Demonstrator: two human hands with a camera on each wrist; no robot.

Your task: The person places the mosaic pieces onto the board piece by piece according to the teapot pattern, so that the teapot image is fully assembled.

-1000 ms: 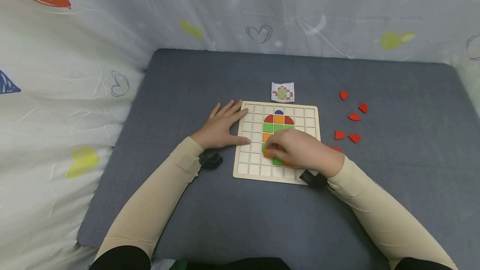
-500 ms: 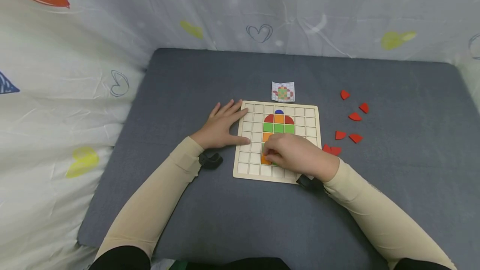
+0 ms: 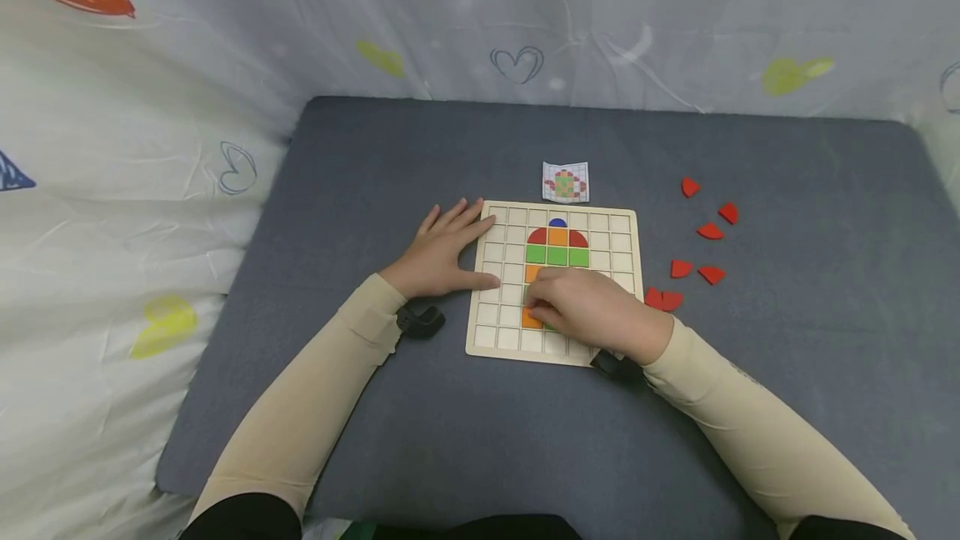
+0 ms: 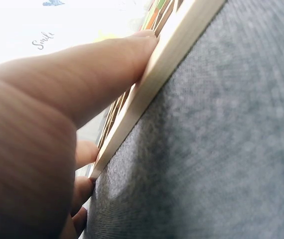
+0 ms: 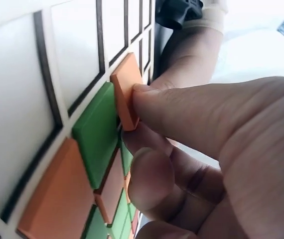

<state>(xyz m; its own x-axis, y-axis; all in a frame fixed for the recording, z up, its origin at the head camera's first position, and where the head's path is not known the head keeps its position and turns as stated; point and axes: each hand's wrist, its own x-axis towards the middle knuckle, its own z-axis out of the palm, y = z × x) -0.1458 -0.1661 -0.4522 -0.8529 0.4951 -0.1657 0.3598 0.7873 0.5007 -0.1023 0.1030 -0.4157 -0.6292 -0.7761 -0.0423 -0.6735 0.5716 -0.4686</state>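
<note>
A wooden grid board (image 3: 491, 342) lies on the table, with green, orange, red and blue flat tiles filling part of its middle. My left hand (image 3: 442, 255) rests at the board's left edge, fingers spread and thumb over the frame. My right hand (image 3: 596, 311) is over the lower part of the pattern. In the right wrist view, its thumb and a finger pinch an orange square tile (image 5: 128, 79), tilted at a cell in the bottom row. Beside that tile sits a green square tile (image 5: 94, 132). The right hand covers several tiles in the head view.
A small printed pattern card (image 3: 566, 183) lies just beyond the board. Several loose red fan-shaped pieces, among them one red piece (image 3: 710, 232), are scattered to its right. Black wrist cameras, such as the left camera (image 3: 422, 322), hang under both wrists. A printed curtain (image 3: 450, 15) borders the table's back.
The right hand has shifted slightly left and toward the near side, bringing the orange tile to the bottom row, and has stayed nearly still since. The left hand keeps its place.
</note>
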